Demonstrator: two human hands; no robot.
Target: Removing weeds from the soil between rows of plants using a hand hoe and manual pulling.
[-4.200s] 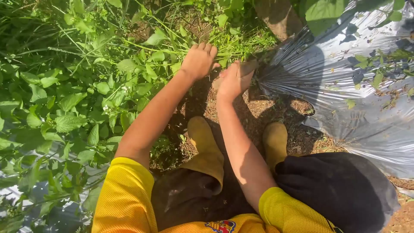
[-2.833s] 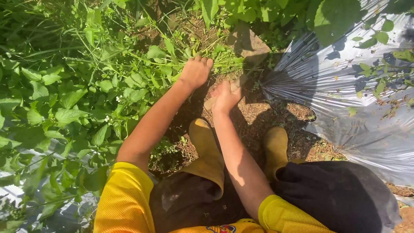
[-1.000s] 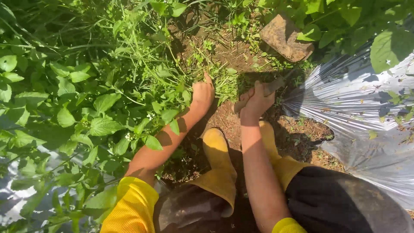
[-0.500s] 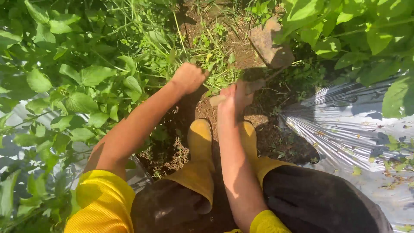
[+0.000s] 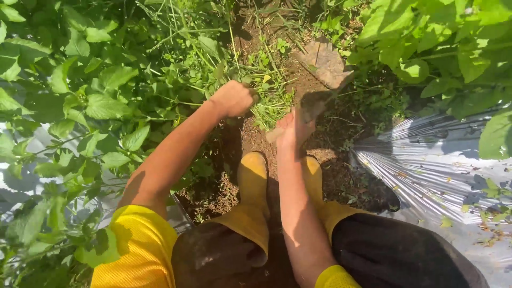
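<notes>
I am crouched over a strip of bare soil (image 5: 256,138) between leafy plants. My left hand (image 5: 233,98) is a closed fist around a tuft of thin green weeds (image 5: 269,101) at the soil's far edge. Just to its right, my right hand (image 5: 295,127) is curled around what looks like a short tool; a pale handle end (image 5: 274,136) sticks out below the fingers. The tool's working end lies in shadow toward the weeds and is hard to make out. My yellow boots (image 5: 254,184) stand right under both hands.
A flat brown stone (image 5: 326,61) lies beyond the hands. Shiny silver plastic sheeting (image 5: 437,170) covers the ground on the right, and more shows under the plants at the left (image 5: 21,160). Dense broad-leaved plants (image 5: 101,90) crowd both sides.
My left hand has gone from lying flat among the weeds to a fist closed on a tuft. The right hand has drawn slightly back toward me, and my view has shifted forward.
</notes>
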